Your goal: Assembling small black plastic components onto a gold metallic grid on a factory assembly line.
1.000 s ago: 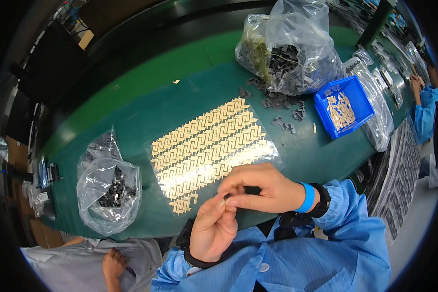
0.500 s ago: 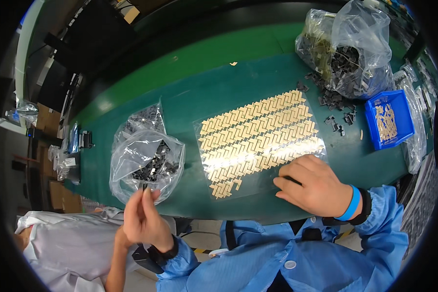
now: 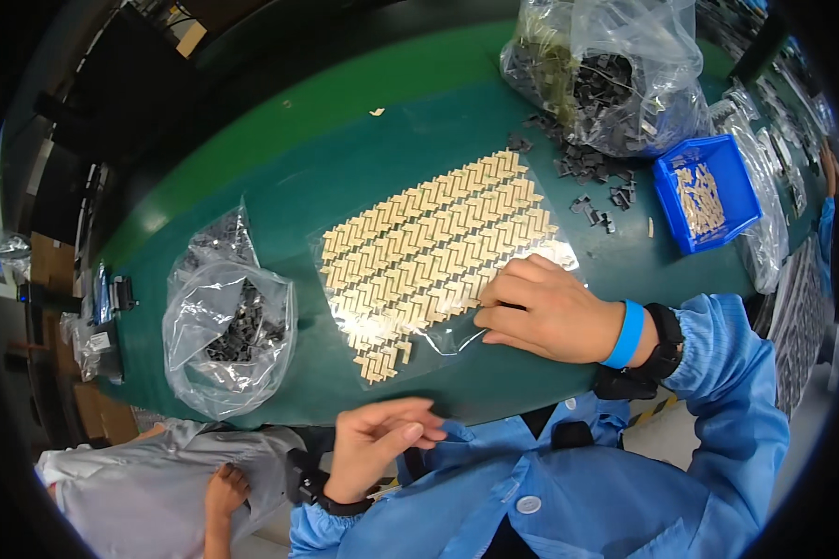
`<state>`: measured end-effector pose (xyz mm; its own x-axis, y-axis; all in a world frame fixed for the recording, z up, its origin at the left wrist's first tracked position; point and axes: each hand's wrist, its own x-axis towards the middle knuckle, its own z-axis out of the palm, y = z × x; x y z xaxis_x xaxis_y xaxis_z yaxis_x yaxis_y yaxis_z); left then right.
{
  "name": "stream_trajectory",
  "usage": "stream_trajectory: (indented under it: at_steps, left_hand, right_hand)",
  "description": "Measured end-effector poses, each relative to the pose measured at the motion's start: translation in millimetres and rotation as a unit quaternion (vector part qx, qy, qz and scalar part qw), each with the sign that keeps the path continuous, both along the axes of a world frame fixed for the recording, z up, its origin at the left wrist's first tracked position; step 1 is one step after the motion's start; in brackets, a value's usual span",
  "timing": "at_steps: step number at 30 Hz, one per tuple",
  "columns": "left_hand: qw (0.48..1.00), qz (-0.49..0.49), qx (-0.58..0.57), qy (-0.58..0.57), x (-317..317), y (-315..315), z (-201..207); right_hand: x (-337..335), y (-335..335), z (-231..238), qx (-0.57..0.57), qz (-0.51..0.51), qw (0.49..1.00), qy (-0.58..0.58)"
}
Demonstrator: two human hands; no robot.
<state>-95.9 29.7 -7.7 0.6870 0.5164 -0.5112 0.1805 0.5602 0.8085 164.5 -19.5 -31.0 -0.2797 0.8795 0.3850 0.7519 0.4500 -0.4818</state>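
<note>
A clear plastic sheet (image 3: 438, 359) lies on the green table with rows of small gold-coloured angled pieces (image 3: 429, 233) set in a zigzag pattern. Over the near right part of the sheet is my right hand (image 3: 550, 307), its fingers curled and drawn together at the last row. What those fingertips hold, if anything, is hidden. Bent glare shows on the sheet beside them. My left hand (image 3: 382, 443) is off the table's near edge, fingers loosely stretched, with nothing visible in it. Left of the sheet sits an open clear bag (image 3: 191, 335) of small black pieces (image 3: 242, 326).
At the far right a large clear bag (image 3: 667, 102) spills black pieces (image 3: 587, 163) onto the table. Beside it a blue bin (image 3: 746, 200) holds gold-coloured pieces (image 3: 699, 200). A co-worker's hand (image 3: 226, 489) and pale sleeve are at the lower left.
My left hand has left the clear bag, moving right and nearer my body; its pinch has loosened and the small dark piece is gone. The whole view has shifted.
</note>
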Motion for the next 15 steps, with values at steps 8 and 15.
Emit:
stream_trajectory:
  at_steps: [8, 15]
  left_hand:
    - [0.944, 0.255, -0.171, -0.121, 39.0, -7.3, -10.9]
    - [0.952, 0.293, -0.054, -0.075, 48.7, -12.6, -11.1]
  right_hand:
    - [3.0, -3.6, 6.0, -0.009, -0.012, 0.999, 0.039]
    - [-8.0, 3.9, 18.4, -0.018, 0.008, 0.999, 0.05]
